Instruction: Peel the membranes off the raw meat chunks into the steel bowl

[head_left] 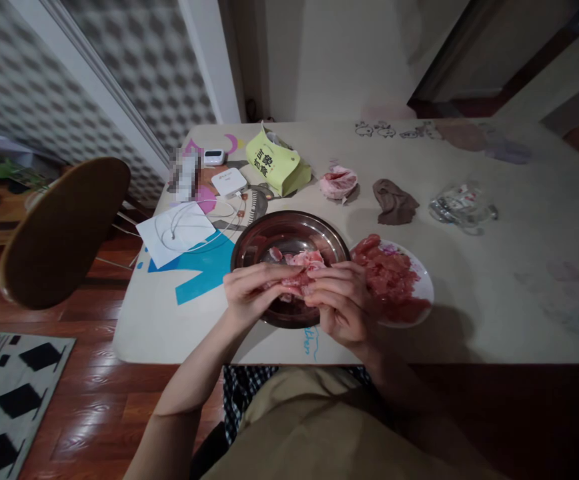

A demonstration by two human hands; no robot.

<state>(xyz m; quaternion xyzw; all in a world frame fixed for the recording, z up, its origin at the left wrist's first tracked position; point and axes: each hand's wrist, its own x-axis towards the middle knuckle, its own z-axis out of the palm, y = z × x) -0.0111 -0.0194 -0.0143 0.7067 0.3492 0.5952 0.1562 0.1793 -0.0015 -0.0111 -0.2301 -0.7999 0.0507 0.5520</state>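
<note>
Your 2 hands meet over the steel bowl [249, 243], which stands on the tabletop [494, 287] right in front of you. Between them you hold a piece of raw meat [297, 279], pink and pale, just above the bowl's near half.

As for progress, judge it from how the meat lies. The plate [425, 280], touching the bowl's right side, carries a full heap of red chunks [389, 277]. The bowl holds only a few loose bits [275, 254] near its middle, with bare metal around them. So only a small share of the meat appears to be in the bowl, and the bulk sits on the plate.

Your left hand [249, 293] has its grip closed: the fingers curl in from the left and pinch the piece's left end. Your right hand [339, 300] is closed on the other end, fingers stacked and bent over it. Neither hand touches the bowl's rim as far as you can see. Whether the piece is one whole or already parting is hidden by your fingers.

Farther back lie a yellow-green bag [274, 163], a brown cloth [394, 201] and a clear wrapper [462, 203].
</note>
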